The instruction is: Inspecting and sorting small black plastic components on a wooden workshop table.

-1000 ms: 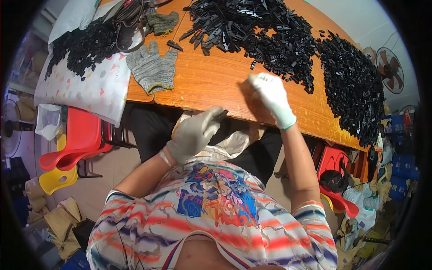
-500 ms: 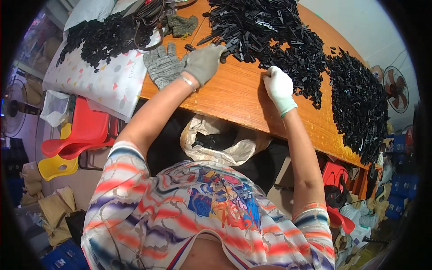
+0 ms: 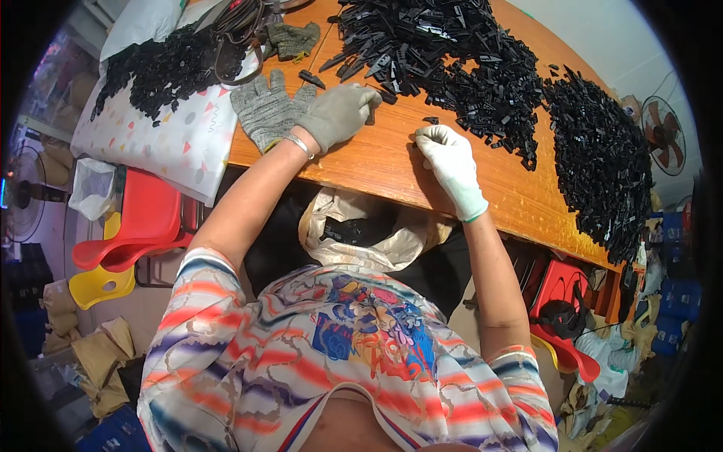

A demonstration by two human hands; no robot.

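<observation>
My left hand (image 3: 339, 113), in a grey glove, reaches over the orange wooden table (image 3: 392, 169) and touches small black plastic parts at the edge of a big pile (image 3: 437, 53). My right hand (image 3: 449, 162), in a white glove, rests on the table with fingers curled at a single black part (image 3: 431, 120); whether it grips anything is hidden. A second heap of black parts (image 3: 602, 158) lies at the right. A spare grey glove (image 3: 267, 109) lies flat beside my left hand.
A white patterned sack (image 3: 162, 139) carries more black parts at the left. A plastic bag (image 3: 361, 233) with parts hangs open under the table's edge above my lap. Red and yellow plastic stools (image 3: 124, 241) stand at the left; a fan (image 3: 663, 124) at the right.
My left hand rose from the bag under the table's edge up onto the tabletop and reached to the pile's edge. My right hand stayed near the same spot.
</observation>
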